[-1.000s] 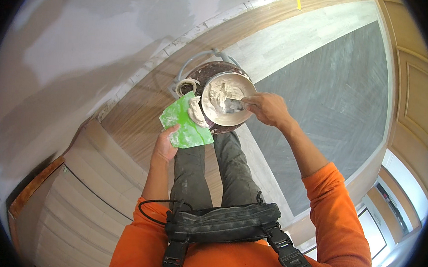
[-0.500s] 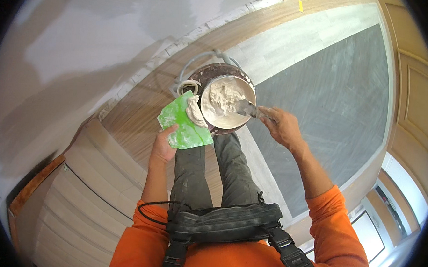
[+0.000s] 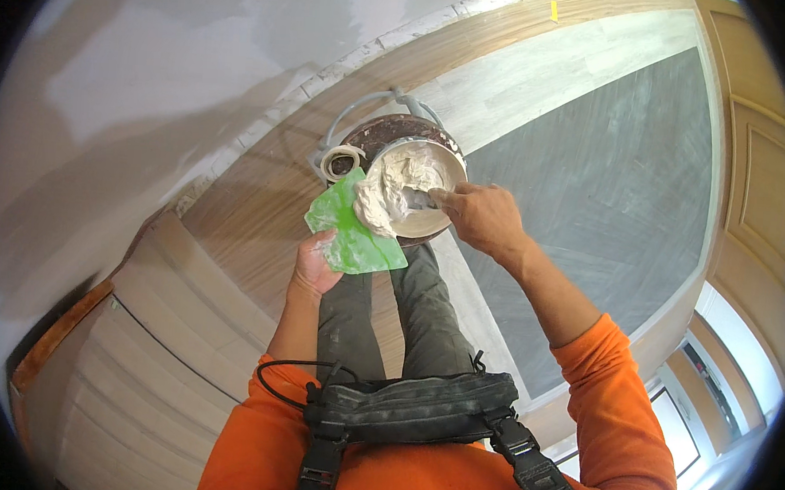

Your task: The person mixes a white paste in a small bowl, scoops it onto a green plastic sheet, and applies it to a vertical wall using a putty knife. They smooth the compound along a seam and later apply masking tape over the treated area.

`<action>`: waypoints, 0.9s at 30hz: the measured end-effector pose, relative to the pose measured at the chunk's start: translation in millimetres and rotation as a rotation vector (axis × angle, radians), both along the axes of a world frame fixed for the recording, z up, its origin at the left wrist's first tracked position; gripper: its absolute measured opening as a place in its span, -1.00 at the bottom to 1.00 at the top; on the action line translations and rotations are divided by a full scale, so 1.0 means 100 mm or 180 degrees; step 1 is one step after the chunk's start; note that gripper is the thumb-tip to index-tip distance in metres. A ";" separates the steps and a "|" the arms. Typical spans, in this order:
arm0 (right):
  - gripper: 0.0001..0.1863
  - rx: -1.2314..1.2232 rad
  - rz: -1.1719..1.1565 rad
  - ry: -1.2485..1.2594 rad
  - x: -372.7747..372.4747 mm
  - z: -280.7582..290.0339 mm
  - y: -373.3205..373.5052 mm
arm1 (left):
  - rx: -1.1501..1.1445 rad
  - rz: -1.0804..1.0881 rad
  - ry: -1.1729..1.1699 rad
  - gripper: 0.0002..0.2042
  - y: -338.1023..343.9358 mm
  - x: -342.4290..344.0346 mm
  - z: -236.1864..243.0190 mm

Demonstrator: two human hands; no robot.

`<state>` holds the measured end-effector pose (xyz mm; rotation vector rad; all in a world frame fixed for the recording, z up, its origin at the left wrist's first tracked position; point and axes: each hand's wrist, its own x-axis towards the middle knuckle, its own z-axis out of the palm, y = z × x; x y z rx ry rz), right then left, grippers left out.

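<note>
My left hand grips a green plastering board by its lower left edge, smeared with pale plaster. The board's right edge overlaps the rim of a round white tub. Inside the tub lies thick, creamy plaster, and a heap of it reaches over onto the board. My right hand is closed around the handle of a putty knife. Its blade sits in the plaster near the tub's right side, partly coated. The far side of my left hand's grip, under the board, is hidden.
The tub stands on a round, dark, plaster-stained stool with grey tubular legs. A roll of tape rests at its left edge. A wall rises at the left, a ribbed beige panel nearer me. A dark floor section lies right.
The putty knife has moved left into the tub with my right hand. Plaster has piled up at the board's edge. The board has shifted slightly right.
</note>
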<state>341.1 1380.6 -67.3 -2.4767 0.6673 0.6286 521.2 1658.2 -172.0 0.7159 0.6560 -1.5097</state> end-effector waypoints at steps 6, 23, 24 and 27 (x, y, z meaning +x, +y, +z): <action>-0.67 0.0848 -0.0275 0.0208 -0.12 -0.24 0.02 | -0.0058 0.0028 0.0066 -0.46 -0.01 -0.03 -0.01; -0.53 0.0270 -0.0669 -0.1388 -0.71 0.44 0.03 | 0.0262 -0.0217 -0.0470 -0.53 -0.05 0.34 0.40; -0.49 0.0144 -0.0648 -0.1532 -0.72 0.47 0.12 | 0.0231 -0.0197 -0.0385 -0.55 -0.13 0.30 0.42; -0.31 -0.0047 -0.0619 -0.1815 -0.83 0.32 0.41 | 0.0107 -0.0180 -0.0180 -0.57 -0.39 0.12 0.44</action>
